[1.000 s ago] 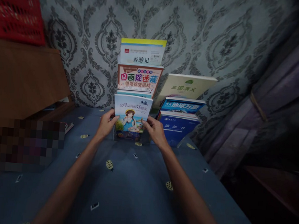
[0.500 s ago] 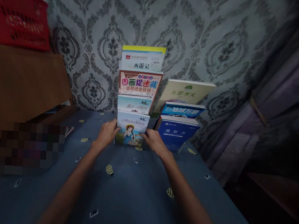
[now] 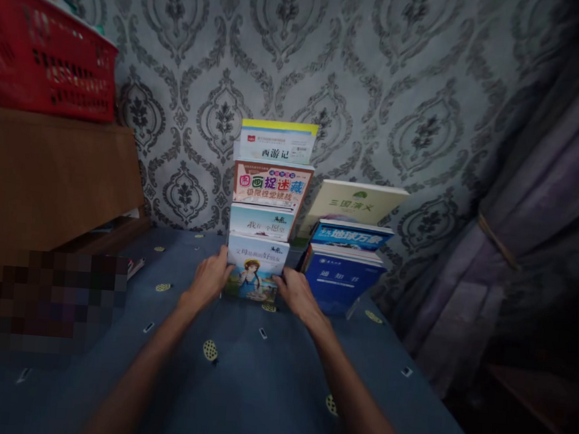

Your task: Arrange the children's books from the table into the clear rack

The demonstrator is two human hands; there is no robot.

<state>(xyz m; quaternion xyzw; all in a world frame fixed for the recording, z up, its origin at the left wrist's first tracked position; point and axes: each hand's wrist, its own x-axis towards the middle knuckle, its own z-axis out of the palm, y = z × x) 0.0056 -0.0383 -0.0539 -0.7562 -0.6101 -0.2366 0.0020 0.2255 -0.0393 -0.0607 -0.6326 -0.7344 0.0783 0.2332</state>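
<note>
Book (image 3: 254, 269), in the head view, stands nearly upright at the front of the left row (image 3: 271, 183). Left hand (image 3: 209, 276) and right hand (image 3: 298, 291) grasp its opposite side edges, thumbs at the cover. The step in hand is judged to be seating it; whether it is fully down cannot be told. The next move would call for even downward pressure, then simultaneous release.
</note>
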